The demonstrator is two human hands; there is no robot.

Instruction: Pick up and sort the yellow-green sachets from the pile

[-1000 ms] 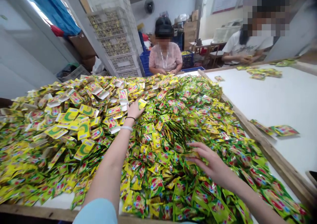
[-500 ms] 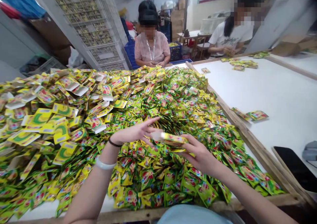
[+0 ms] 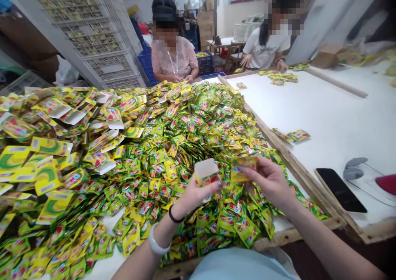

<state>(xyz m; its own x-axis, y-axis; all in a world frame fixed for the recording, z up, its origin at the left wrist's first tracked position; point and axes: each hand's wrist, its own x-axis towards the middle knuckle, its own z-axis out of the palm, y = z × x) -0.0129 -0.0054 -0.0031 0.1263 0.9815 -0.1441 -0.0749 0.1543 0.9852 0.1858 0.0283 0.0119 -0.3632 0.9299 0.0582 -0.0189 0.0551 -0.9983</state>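
Note:
My left hand (image 3: 201, 189) grips a small carton (image 3: 206, 176) with its white flap standing up, thumb across the printed front. Just to the right, my right hand (image 3: 269, 181) pinches a yellow sachet (image 3: 243, 167) between thumb and fingers. A narrow gap separates the carton from the sachet. Beneath both hands spreads a heap of green and yellow sachets (image 3: 213, 139). To the left lie many yellow printed cartons (image 3: 51, 176), several with white flaps folded out.
A wooden rail (image 3: 278, 148) divides the heap from a white table (image 3: 334, 119). On that table lie a phone (image 3: 340, 189), grey earphones (image 3: 354, 168) and a few sachets (image 3: 298, 135). Two people sit across, beside stacked white crates (image 3: 105, 61).
My left hand, earlier open with fingers stretched, now holds a carton. My right hand has moved right and now holds a yellow sachet. The view has shifted right.

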